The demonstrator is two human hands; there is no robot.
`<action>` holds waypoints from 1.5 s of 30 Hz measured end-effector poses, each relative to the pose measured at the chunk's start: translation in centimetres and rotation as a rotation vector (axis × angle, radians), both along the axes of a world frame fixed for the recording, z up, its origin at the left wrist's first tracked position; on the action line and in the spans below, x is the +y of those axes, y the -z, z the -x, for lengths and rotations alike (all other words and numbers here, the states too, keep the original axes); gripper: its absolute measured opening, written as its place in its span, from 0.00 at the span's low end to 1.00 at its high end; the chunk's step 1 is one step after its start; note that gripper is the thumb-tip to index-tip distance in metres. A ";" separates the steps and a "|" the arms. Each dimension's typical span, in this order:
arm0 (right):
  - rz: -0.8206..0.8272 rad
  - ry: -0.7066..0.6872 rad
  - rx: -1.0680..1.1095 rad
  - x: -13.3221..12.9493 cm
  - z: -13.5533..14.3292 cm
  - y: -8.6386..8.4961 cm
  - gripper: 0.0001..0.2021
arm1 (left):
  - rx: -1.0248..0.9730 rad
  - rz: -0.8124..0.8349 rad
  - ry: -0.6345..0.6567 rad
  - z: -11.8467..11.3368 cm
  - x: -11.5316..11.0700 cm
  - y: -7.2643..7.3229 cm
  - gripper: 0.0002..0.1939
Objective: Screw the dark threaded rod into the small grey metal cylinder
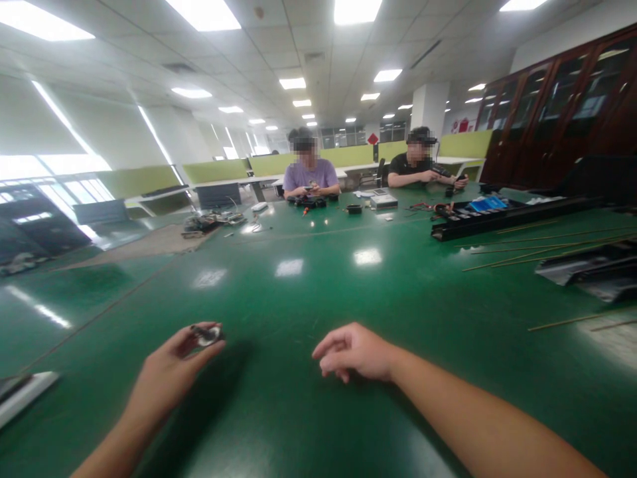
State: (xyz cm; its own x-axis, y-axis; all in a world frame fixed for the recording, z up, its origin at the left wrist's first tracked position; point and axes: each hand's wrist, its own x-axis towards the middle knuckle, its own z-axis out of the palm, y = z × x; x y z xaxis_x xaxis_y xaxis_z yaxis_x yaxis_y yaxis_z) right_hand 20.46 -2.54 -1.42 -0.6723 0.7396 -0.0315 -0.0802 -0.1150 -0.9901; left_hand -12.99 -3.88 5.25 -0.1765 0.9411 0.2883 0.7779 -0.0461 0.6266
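Observation:
Between the thumb and fingers of my left hand is a small round metallic part with a dark piece on its top. It is held just above the green table, at the lower left. My right hand hovers over the table near the middle, its fingers loosely curved and apart, with nothing visible in them. A gap of bare green surface lies between the two hands.
Across the table sit a person in purple and a person in black, both handling items. Black rails and thin rods lie right. A pile of parts is far left, a white-edged object near left.

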 end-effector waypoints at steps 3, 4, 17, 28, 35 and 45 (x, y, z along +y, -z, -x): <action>-0.119 0.269 -0.120 0.8 -0.6 0.2 0.14 | -0.143 0.075 0.264 -5.2 2.1 1.3 0.30; -0.153 0.357 -0.162 1.1 -0.7 0.4 0.11 | -0.140 0.090 0.347 -7.0 2.5 1.6 0.29; -0.312 0.593 -0.361 1.6 -0.3 1.3 0.25 | 0.022 0.059 0.817 -12.4 2.2 5.9 0.18; -0.415 0.493 -0.488 -1.9 -2.1 0.8 0.26 | -0.006 -0.138 0.787 -12.8 1.3 5.9 0.12; -0.345 0.386 -0.482 -1.7 -3.9 0.2 0.26 | 0.058 -0.178 0.933 -13.5 1.2 5.7 0.12; -0.562 0.349 -0.551 -2.4 -3.5 -0.4 0.24 | 0.077 -0.207 0.983 -13.2 0.8 5.2 0.15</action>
